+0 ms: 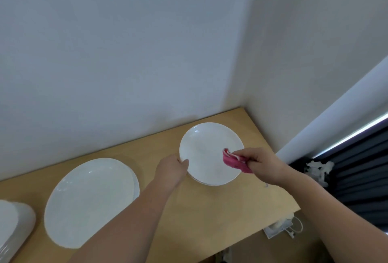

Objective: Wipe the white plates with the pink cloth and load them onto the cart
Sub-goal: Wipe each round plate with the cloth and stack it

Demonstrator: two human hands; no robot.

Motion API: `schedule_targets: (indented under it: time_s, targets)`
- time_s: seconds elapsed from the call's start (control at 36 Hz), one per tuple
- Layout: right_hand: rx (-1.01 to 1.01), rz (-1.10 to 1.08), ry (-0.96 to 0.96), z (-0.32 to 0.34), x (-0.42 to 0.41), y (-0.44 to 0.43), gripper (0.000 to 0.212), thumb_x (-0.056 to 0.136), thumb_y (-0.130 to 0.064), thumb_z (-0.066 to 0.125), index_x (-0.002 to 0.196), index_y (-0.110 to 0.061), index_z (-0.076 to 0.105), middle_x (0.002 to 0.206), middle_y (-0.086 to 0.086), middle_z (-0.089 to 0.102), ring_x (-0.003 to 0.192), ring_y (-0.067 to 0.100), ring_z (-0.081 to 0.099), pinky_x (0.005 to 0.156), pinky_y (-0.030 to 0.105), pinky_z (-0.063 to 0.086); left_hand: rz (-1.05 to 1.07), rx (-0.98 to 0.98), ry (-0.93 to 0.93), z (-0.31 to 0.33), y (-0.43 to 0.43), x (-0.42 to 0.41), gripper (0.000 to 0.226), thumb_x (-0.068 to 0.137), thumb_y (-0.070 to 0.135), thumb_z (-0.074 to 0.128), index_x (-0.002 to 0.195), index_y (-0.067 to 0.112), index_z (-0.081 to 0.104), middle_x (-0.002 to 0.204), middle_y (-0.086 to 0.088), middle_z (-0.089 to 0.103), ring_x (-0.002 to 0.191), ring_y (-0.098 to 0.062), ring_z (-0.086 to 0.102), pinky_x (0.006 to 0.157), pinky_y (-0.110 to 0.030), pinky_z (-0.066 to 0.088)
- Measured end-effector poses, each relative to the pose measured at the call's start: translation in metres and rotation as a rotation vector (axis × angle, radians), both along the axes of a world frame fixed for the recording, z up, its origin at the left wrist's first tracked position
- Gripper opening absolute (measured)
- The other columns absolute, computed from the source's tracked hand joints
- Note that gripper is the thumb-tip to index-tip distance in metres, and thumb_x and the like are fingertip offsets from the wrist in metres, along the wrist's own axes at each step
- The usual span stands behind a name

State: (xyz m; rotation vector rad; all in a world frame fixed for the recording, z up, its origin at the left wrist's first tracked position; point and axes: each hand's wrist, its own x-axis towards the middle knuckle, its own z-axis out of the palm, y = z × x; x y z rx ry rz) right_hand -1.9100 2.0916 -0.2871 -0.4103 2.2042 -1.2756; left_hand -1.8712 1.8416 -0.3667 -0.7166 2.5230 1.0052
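Nearest on the wooden table, toward the left, sits a stack of large white plates. Farther in, the left hand grips the left rim of the small white plate, topmost of a short stack near the table's far right corner. The right hand clutches the bunched pink cloth against that plate's right side. Behind rises a pale wall.

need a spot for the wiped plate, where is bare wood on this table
Bare wood on the light wooden table lies between the small round white plate and the near right corner, and in a strip along the wall behind the large oval white plate. The left end is crowded with stacked white plates.
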Motion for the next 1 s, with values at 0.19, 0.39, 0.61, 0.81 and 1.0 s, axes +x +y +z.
schedule_targets:
  time_s: [0.19, 0.39, 0.61, 0.81, 1.0]
  targets:
    - [-0.092, -0.067, -0.041, -0.016, -0.003, 0.014, 0.032, 0.072, -0.024, 0.046, 0.085, -0.031, 0.075, 0.071, -0.024, 0.064, 0.07, -0.01, 0.058, 0.063, 0.006, 0.04, -0.018, 0.037, -0.023, -0.002, 0.007, -0.007, 0.018, 0.088, 0.019, 0.046, 0.077, 0.02, 0.06, 0.051, 0.002, 0.061, 0.032, -0.008, 0.052, 0.037, -0.017, 0.038]
    - [-0.192, -0.072, -0.121, -0.021, -0.021, 0.024, 0.045, 0.083, 0.0, 0.043, 0.095, -0.027, 0.077, 0.094, -0.015, 0.074, 0.093, -0.003, 0.067, 0.073, 0.007, 0.047, 0.071, 0.09, 0.024, 0.005, 0.012, -0.007, 0.022, 0.086, 0.013, 0.045, 0.076, 0.011, 0.064, 0.07, -0.011, 0.07, 0.066, -0.03, 0.071, 0.069, -0.041, 0.059]
    - [-0.213, 0.01, -0.116, -0.016, -0.043, 0.028, 0.057, 0.086, 0.015, 0.035, 0.092, -0.023, 0.077, 0.096, -0.014, 0.074, 0.095, -0.003, 0.067, 0.072, 0.009, 0.045, 0.296, 0.182, 0.118, 0.013, 0.023, -0.006, 0.017, 0.084, 0.005, 0.046, 0.085, 0.001, 0.062, 0.075, -0.01, 0.071, 0.068, -0.028, 0.071, 0.06, -0.039, 0.059]
    - [-0.172, 0.086, -0.1, 0.005, -0.056, 0.033, 0.051, 0.089, 0.016, 0.034, 0.102, -0.015, 0.072, 0.082, -0.021, 0.072, 0.08, -0.01, 0.066, 0.065, 0.005, 0.046, 0.447, 0.252, 0.189, 0.024, 0.034, 0.002, 0.024, 0.089, 0.005, 0.048, 0.111, 0.012, 0.051, 0.096, -0.009, 0.065, 0.07, -0.023, 0.07, 0.044, -0.024, 0.053]
    - [-0.219, 0.089, -0.043, 0.027, -0.062, 0.019, 0.059, 0.083, 0.024, 0.029, 0.107, -0.013, 0.067, 0.049, -0.014, 0.055, 0.04, -0.005, 0.043, 0.042, 0.007, 0.032, 0.648, 0.348, 0.369, 0.037, 0.025, 0.029, 0.025, 0.092, -0.001, 0.047, 0.113, 0.012, 0.047, 0.096, -0.006, 0.059, 0.078, -0.019, 0.065, 0.045, -0.024, 0.054]
